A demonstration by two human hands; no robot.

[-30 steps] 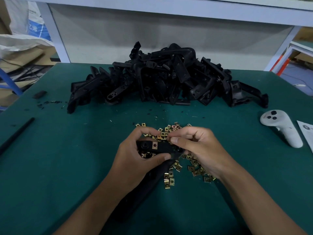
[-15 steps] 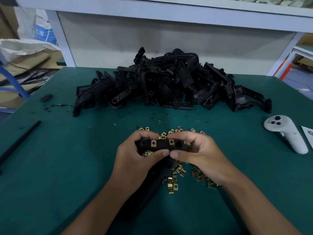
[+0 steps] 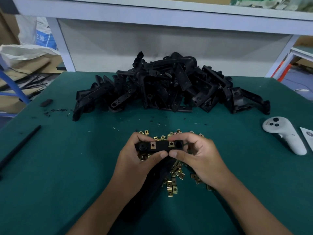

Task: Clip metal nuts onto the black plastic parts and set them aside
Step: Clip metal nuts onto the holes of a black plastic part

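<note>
Both hands hold one black plastic part just above the green table, its long body running down toward me under my left wrist. My left hand grips its left end between fingers and thumb. My right hand pinches its right end. Two brass metal nuts sit clipped on the part's top bar: the left nut and the right nut. Loose brass nuts lie scattered on the table beneath and around my hands.
A big pile of black plastic parts fills the table's far middle. A white controller and a paper sheet lie at the right. A black rod lies at the left edge, small black scraps beyond it.
My right hand brought a nut from the loose heap to the part's right end and pushed it on. The part now shows two clipped nuts, and both thumbs meet beneath it.
</note>
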